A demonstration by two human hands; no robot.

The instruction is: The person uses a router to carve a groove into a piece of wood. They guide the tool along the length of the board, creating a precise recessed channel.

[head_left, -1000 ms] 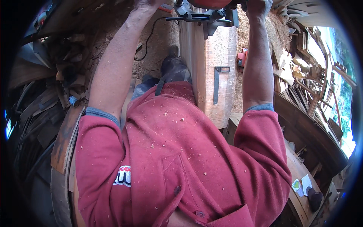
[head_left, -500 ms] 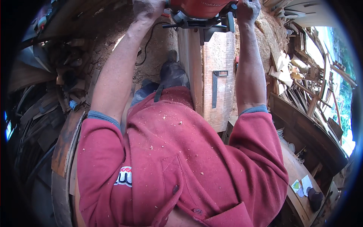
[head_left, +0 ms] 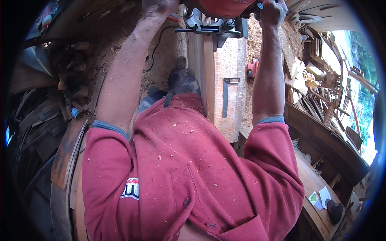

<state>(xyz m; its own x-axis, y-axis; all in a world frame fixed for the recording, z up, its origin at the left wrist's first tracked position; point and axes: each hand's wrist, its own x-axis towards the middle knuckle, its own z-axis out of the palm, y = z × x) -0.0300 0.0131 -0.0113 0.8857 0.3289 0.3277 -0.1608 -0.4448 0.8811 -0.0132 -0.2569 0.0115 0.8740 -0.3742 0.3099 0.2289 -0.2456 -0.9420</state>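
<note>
Holding red power tool (head_left: 223, 7) with left hand (head_left: 161, 7) and right hand (head_left: 274, 13) above dusty timber (head_left: 237, 100); apparently under way, cannot tell finished or remaining portion.

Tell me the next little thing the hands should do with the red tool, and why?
Maybe nudge the red power tool forward along the board, away from the body. The left hand and right hand are at opposite sides of it, and the metal square lies on the board between tool and body, so pulling back could bump it.
</note>
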